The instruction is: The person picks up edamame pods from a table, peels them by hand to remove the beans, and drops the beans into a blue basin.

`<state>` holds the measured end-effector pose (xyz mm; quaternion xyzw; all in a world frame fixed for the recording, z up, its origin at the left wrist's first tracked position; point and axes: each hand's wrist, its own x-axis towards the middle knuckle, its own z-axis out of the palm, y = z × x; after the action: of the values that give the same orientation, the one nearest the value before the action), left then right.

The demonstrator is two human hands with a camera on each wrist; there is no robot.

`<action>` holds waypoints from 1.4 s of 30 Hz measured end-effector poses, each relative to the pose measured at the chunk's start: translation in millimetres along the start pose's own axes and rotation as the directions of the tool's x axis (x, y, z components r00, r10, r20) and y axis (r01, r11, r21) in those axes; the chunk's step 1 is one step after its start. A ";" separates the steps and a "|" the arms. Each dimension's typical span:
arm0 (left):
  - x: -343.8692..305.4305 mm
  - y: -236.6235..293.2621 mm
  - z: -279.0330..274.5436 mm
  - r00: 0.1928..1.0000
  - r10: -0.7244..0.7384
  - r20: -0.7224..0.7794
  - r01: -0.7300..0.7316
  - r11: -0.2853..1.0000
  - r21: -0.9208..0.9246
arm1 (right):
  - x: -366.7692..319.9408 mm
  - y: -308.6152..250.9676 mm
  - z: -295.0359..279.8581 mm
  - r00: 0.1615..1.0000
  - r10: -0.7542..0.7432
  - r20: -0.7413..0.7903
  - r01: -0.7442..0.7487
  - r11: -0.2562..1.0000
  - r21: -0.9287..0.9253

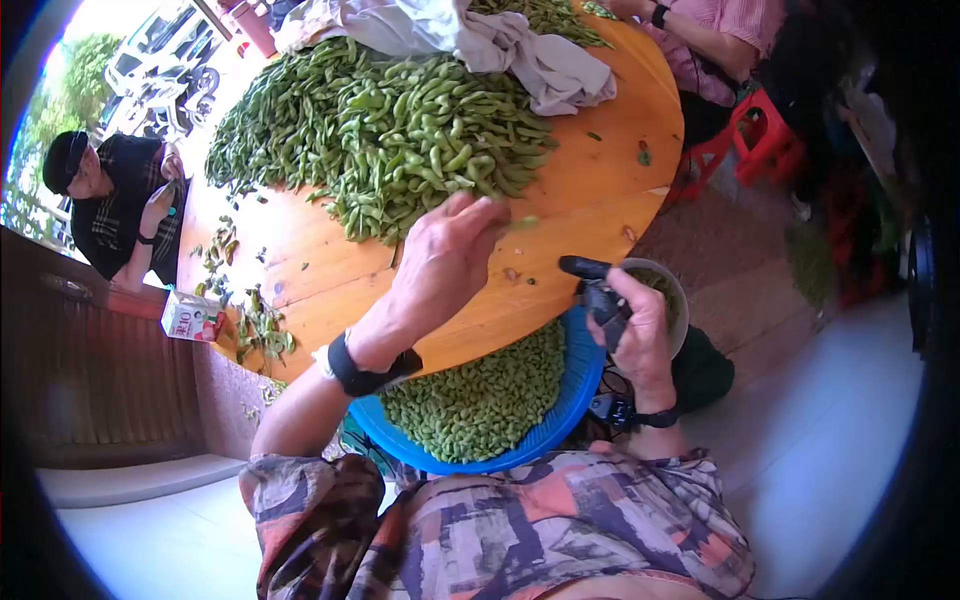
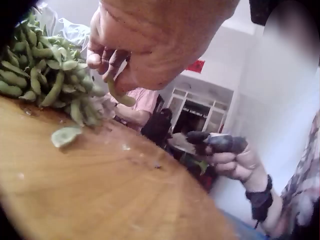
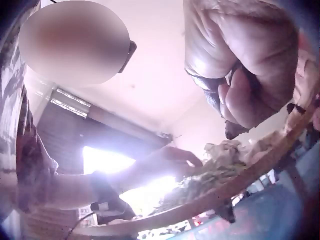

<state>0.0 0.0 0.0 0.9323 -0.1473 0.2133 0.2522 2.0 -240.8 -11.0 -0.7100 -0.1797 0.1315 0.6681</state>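
A large heap of green bean pods (image 1: 400,140) covers much of the round wooden table (image 1: 590,150). My left hand (image 1: 445,255) is over the heap's near edge; in the left wrist view its thumb and fingers pinch one pod (image 2: 121,96). Past the table's near edge, my right hand (image 1: 635,325) has curled fingers and black coverings (image 1: 585,267) on thumb and finger; whether anything lies inside it is hidden. Below the edge, a blue basin (image 1: 583,385) holds shelled beans (image 1: 480,400).
A pale bowl (image 1: 680,310) stands beside my right hand. Loose pods and a small carton (image 1: 190,315) lie at the table's left edge. Pale cloth (image 1: 560,75) covers the back of the heap. One person (image 1: 115,200) sits left, another (image 1: 715,40) at the back right by red stools (image 1: 765,140).
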 end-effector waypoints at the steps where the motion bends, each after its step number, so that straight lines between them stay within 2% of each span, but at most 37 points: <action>1: -7.6 6.5 -0.5 0.985 -0.157 0.070 0.169 0.958 -0.230 | 2.9 -3.1 6.4 0.999 0.016 0.032 -0.018 0.997 0.073; 2: -15.0 13.0 -0.8 0.942 -0.289 0.174 0.336 0.836 -0.434 | 5.5 -1.8 12.5 0.997 -0.025 0.071 0.015 0.991 0.132; 3: -31.3 11.3 -12.4 0.940 -0.298 0.165 0.340 0.826 -0.449 | 7.7 -6.9 30.5 0.986 0.055 0.155 -0.089 0.972 0.217; 4: -40.7 14.8 -16.6 0.878 -0.392 0.275 0.465 0.563 -0.683 | 9.7 -0.9 39.6 0.979 0.098 0.179 -0.153 0.934 0.322; 5: -50.9 16.4 -20.2 0.804 -0.435 0.405 0.532 0.222 -0.817 | 11.5 5.5 49.5 0.968 0.139 0.208 -0.217 0.879 0.423; 6: -61.5 18.0 -21.0 0.798 -0.449 0.401 0.501 0.126 -0.856 | 11.5 4.6 58.5 0.964 0.147 0.222 -0.231 0.876 0.423; 8: -78.4 22.2 -16.6 0.794 -0.487 0.365 0.461 0.091 -0.883 | 12.6 3.3 70.2 0.940 0.177 0.292 -0.322 0.744 0.585; 9: -84.7 24.1 -14.8 0.793 -0.512 0.331 0.421 0.068 -0.905 | 13.0 6.5 72.5 0.934 0.187 0.303 -0.336 0.745 0.576; 11: -92.4 26.6 -13.3 0.775 -0.546 0.318 0.408 0.048 -0.912 | 14.0 14.9 74.0 0.901 0.137 0.411 -0.364 0.755 0.546; 13: -100.9 26.3 -5.7 0.802 -0.583 0.131 0.401 0.364 -0.841 | 13.3 7.7 79.1 0.899 0.169 0.404 -0.378 0.767 0.519; 14: -107.4 21.2 3.3 0.827 -0.560 0.041 0.362 0.476 -0.801 | 12.9 5.3 80.7 0.900 0.193 0.390 -0.384 0.776 0.501; 15: -108.8 21.6 4.9 0.823 -0.566 0.043 0.364 0.469 -0.805 | 12.4 7.0 80.7 0.897 0.201 0.392 -0.390 0.776 0.495; 17: -110.4 22.5 8.6 0.848 -0.526 -0.067 0.324 0.614 -0.720 | 11.0 13.4 78.5 0.891 0.203 0.406 -0.391 0.797 0.460; 21: -115.2 20.9 13.0 0.857 -0.515 -0.021 0.322 0.568 -0.757 | 9.2 19.0 74.8 0.906 0.152 0.395 -0.334 0.828 0.449; 22: -114.9 19.9 9.9 0.831 -0.538 0.142 0.311 0.237 -0.920 | 9.4 18.6 72.6 0.895 0.171 0.412 -0.375 0.788 0.488; 23: -114.0 20.7 6.4 0.811 -0.501 0.303 0.277 -0.128 -0.952 | 9.5 18.7 70.8 0.883 0.189 0.430 -0.415 0.744 0.524; 24: -110.6 25.3 2.1 0.779 -0.478 0.406 0.283 -0.310 -0.908 | 9.5 20.8 69.3 0.882 0.191 0.431 -0.417 0.742 0.525; 25: -111.2 24.1 2.7 0.816 -0.349 0.461 0.234 -0.530 -0.815 | 9.4 24.0 67.9 0.851 0.211 0.481 -0.494 0.633 0.596; 26: -110.8 24.2 5.0 0.839 -0.289 0.461 0.221 -0.592 -0.775 | 9.2 25.8 66.2 0.818 0.221 0.531 -0.561 0.510 0.652; 27: -109.8 24.1 6.9 0.862 -0.229 0.452 0.210 -0.650 -0.731 | 9.5 25.2 64.1 0.818 0.222 0.531 -0.561 0.511 0.652; 28: -108.0 24.7 5.1 0.862 -0.230 0.451 0.209 -0.650 -0.731 | 9.8 23.6 62.1 0.827 0.202 0.525 -0.536 0.568 0.625; 29: -105.8 26.0 1.4 0.827 -0.290 0.481 0.297 -0.501 -0.813 | 9.8 21.5 60.8 0.834 0.183 0.520 -0.508 0.622 0.596; 30: -104.7 27.1 -0.4 0.791 -0.354 0.499 0.389 -0.340 -0.856 | 9.1 15.5 60.5 0.834 0.186 0.520 -0.510 0.620 0.597; 31: -105.1 26.9 4.1 0.789 -0.354 0.503 0.391 -0.342 -0.854 | 8.5 6.9 61.1 0.886 0.193 0.421 -0.338 0.891 0.303; 32: -105.8 25.8 11.8 0.834 -0.413 0.366 0.400 -0.004 -0.916 | 8.3 1.1 62.3 0.932 0.149 0.331 -0.133 0.989 -0.070; 33: -106.3 25.1 16.2 0.880 -0.423 0.217 0.374 0.334 -0.865 | 7.8 -0.7 64.6 0.931 0.152 0.332 -0.136 0.988 -0.072; 34: -100.5 29.1 1.8 0.848 -0.454 0.274 0.496 0.498 -0.712 | 7.1 -1.9 67.7 0.944 -0.021 0.329 0.090 0.977 -0.194; 35: -96.1 32.3 -7.0 0.845 -0.460 0.273 0.499 0.494 -0.712 | 5.9 -3.6 69.7 0.917 -0.194 0.349 0.308 0.900 -0.308; 37: -91.2 35.6 -17.1 0.833 -0.450 0.323 0.554 0.659 -0.509 | 2.3 -8.4 68.5 0.919 -0.161 0.360 0.289 0.897 -0.336; 38: -97.5 31.9 -7.7 0.923 -0.352 0.154 0.383 0.811 -0.443 | 1.6 -8.8 67.4 0.915 -0.177 0.363 0.321 0.864 -0.387; 39: -98.7 31.9 -5.4 0.924 -0.352 0.152 0.382 0.811 -0.443 | 0.9 -9.1 66.7 0.910 -0.193 0.366 0.351 0.828 -0.437; 41: -99.7 32.8 -2.8 0.980 -0.179 -0.082 0.147 0.941 -0.304 | -0.9 -8.2 67.5 0.917 -0.200 0.345 0.346 0.828 -0.442; 42: -100.8 32.7 -2.1 0.981 -0.177 -0.083 0.144 0.942 -0.305 | -1.8 -7.0 68.0 0.924 -0.206 0.322 0.340 0.829 -0.445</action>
<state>-100.4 -9.2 -32.7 0.8796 -0.0872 0.2181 0.4136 -29.2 -180.0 -9.1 -0.7995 -0.3937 0.0755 0.4474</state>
